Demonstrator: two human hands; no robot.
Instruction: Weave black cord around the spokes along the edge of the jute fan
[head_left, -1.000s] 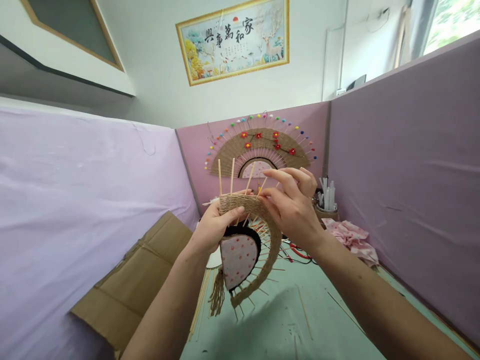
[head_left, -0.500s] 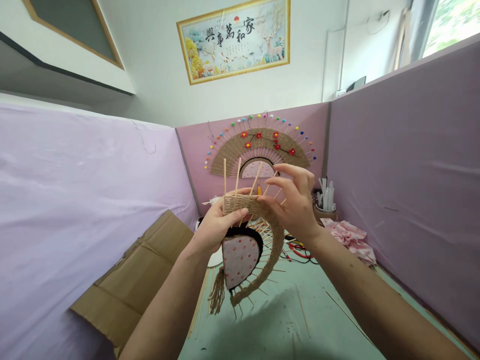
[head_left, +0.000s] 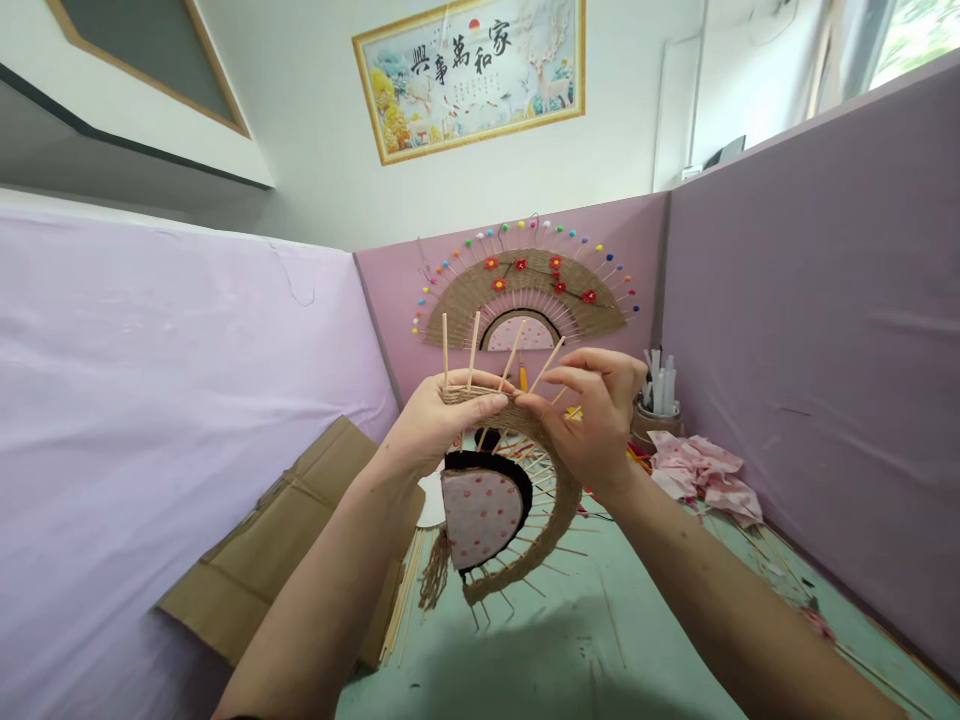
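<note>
A half-round fan frame [head_left: 559,500] with a woven twine band and thin wooden sticks is held up over the table, its straight side to the left. Inside its curve sits a dotted pink panel [head_left: 484,515] with a black edge, and a twine tassel [head_left: 435,572] hangs at the lower left. My left hand [head_left: 442,415] grips the top of the band, thumb in front and fingers behind. At the band's upper edge, right of that thumb, my right hand [head_left: 592,420] pinches the twine, its other fingers bent near the sticks.
A finished fan [head_left: 525,275] with red flowers stands against the back panel. Flattened cardboard [head_left: 277,530] lies left. At right are a pot of white tubes [head_left: 660,395] and crumpled pink cloth [head_left: 705,470]. Loose sticks [head_left: 401,600] lie on the green table [head_left: 540,670].
My left thumb has moved right along the band, close to my right fingertips. My right hand has dropped slightly, its raised fingers now lower beside the sticks. The view has shifted a little.
</note>
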